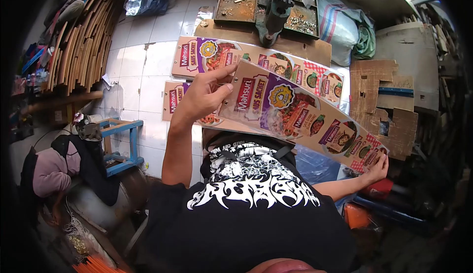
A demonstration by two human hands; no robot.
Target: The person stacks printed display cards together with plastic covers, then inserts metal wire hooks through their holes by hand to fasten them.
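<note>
A long printed sign strip (315, 125), lettered "Mahsuri Saus Sachet" and covered in clear plastic, slants down to the right in front of my chest. My left hand (209, 93) is closed on its upper left end, thumb and forefinger at the edge. The lower right end is gripped by my right hand (377, 169). Behind it, a matching sign strip (189, 68) lies at the foot of a dark metal press (271, 21), with metal eyelets at its left end. Another matching strip (172, 103) lies nearer me, largely hidden by my left hand and the held strip.
Trays of small metal parts (236, 6) flank the press. At right are a white woven sack (337, 29) and cut cardboard (364, 85). Stacked cardboard sheets (84, 36) lean at left, above a blue metal frame (133, 147). Someone's pink-and-black sleeve (59, 167) shows lower left.
</note>
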